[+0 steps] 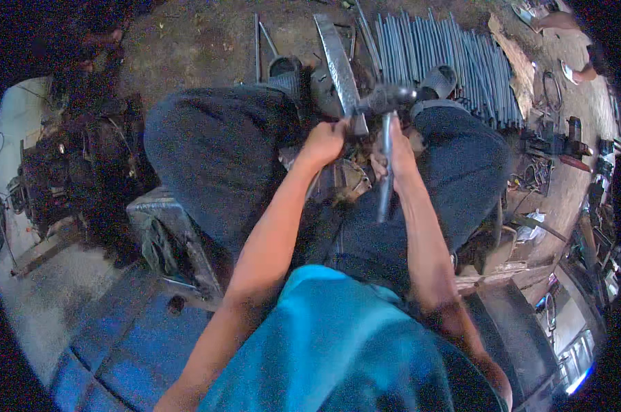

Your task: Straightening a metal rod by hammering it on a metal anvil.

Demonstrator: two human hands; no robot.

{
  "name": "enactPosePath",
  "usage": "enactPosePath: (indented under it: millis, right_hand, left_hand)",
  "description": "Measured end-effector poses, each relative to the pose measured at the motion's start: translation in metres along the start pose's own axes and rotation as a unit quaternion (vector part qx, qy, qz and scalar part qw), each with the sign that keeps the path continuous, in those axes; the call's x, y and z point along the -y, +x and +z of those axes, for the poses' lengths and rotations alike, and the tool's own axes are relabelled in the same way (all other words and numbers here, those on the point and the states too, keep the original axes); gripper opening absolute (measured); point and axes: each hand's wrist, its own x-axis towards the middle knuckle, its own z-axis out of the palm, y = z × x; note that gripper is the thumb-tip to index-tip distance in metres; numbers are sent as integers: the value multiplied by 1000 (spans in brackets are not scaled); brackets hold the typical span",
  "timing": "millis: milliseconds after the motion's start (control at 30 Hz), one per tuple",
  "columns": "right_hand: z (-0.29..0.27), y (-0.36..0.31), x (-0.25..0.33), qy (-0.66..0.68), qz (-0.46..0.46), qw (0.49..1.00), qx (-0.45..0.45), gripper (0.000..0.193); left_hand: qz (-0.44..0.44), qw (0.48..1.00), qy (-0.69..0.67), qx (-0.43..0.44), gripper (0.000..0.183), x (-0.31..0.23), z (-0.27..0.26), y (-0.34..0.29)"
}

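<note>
My left hand (324,143) is closed around the near end of a long flat metal bar (334,58), which reaches away from me between my knees. In my right hand (401,156), closed as well, is a hammer with a shiny metal tube handle (386,185). Its dark head (389,98) is smeared by motion and appears close beside or over the bar. Whether the two touch, I cannot tell. Under my hands, between my legs, lie dark metal pieces (345,180) that are partly hidden.
Many thin metal rods (448,62) lie side by side on the ground ahead right. Dark machinery (77,158) stands at the left, near a metal box frame (170,226). Tools and scrap (530,172) litter the right side. Another person's feet (578,72) show at the far right.
</note>
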Motion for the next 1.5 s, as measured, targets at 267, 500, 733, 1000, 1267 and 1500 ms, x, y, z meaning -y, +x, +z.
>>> enactPosePath:
  millis: [267,500,733,1000,1267,1500]
  right_hand:
    - [-1,32,-17,13,78,987,-143,41]
    - [-67,96,-109,110,115,985,-68,21]
    - [-28,60,-128,98,44,992,-68,23]
    - [-40,139,-73,81,50,993,-69,24]
    - [-49,134,-96,56,56,994,-79,24]
    - [-58,133,-106,29,67,993,-93,25]
  left_hand:
    - [-137,977,-154,62,44,-38,-27,-30]
    - [-64,943,-278,172,37,-138,-44,-81]
    - [81,966,-212,126,43,-179,-79,-138]
    - [196,961,-173,85,39,-205,-79,-162]
    - [200,971,-121,48,59,-221,-69,-170]
    - [319,947,-15,-26,45,-205,-59,-168]
